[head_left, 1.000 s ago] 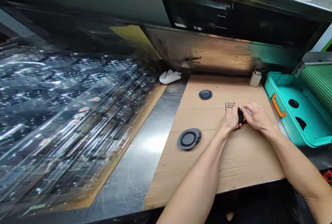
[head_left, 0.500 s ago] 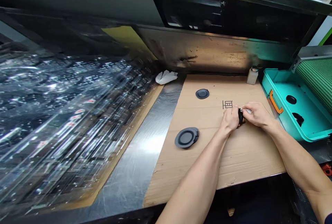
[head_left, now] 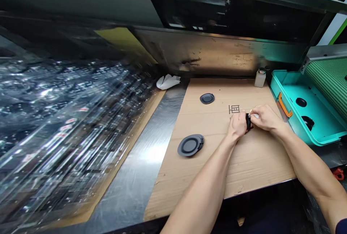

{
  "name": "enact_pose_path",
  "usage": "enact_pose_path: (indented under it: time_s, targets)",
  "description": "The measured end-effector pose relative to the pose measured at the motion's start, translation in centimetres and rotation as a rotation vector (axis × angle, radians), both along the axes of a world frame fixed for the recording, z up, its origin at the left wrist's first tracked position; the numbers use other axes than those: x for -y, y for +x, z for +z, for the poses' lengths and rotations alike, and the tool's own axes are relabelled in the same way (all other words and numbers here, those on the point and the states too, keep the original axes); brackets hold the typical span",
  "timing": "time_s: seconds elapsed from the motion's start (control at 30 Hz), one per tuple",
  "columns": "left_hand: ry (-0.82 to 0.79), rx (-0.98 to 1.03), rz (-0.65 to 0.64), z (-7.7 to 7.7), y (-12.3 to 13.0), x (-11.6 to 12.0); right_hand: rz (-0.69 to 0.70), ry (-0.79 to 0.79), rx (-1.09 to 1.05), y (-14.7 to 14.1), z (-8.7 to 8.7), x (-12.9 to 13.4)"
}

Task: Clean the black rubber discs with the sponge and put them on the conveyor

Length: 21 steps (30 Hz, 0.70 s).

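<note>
One black part point(head_left: 248, 122), gripped in the left hand point(head_left: 238, 125). Right hand point(head_left: 266, 117) just beside, clamped on a white item point(head_left: 255, 116).

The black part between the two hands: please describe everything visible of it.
The black part looks like plastic. The left hand grips it over the cardboard sheet; the right hand, pinching something white, is close against its right side. Only a narrow strip shows, seemingly tilted up on edge; its full shape is hidden.
</note>
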<state>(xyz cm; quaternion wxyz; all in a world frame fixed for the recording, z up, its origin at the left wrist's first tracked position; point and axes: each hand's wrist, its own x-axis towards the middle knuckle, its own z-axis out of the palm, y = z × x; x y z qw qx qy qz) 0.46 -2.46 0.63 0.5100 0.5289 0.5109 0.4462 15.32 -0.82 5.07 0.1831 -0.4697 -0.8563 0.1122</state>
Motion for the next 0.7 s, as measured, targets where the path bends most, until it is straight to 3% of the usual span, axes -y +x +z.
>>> enact_pose_path:
  time_s: [0.13, 0.23, 0.3, 0.43, 0.53, 0.7]
  targets:
    - [0.011, -0.018, -0.049, -0.2, 0.1, 0.2, -0.041, 0.026, 0.008, -0.1, 0.0, 0.1]
    - [-0.03, 0.011, -0.069, -0.1, 0.2, 0.0, -0.06, -0.069, 0.028, 0.1, 0.0, 0.4]
    - [-0.179, 0.15, -0.016, 0.3, -0.2, -0.5, -0.09, -0.055, -0.016, 0.3, -0.1, 0.6]
    - [-0.541, 0.639, 0.041, 1.4, -1.9, -2.0, -0.253, 0.173, -0.175, 1.2, -0.6, 0.3]
    - [-0.652, 0.829, 0.042, 2.1, -3.1, -2.6, -0.379, 0.229, -0.193, 2.1, -0.9, -0.5]
    - [-0.711, 0.904, 0.076, 2.7, -3.3, -2.6, -0.498, 0.174, -0.057, 3.2, -1.0, -1.4]
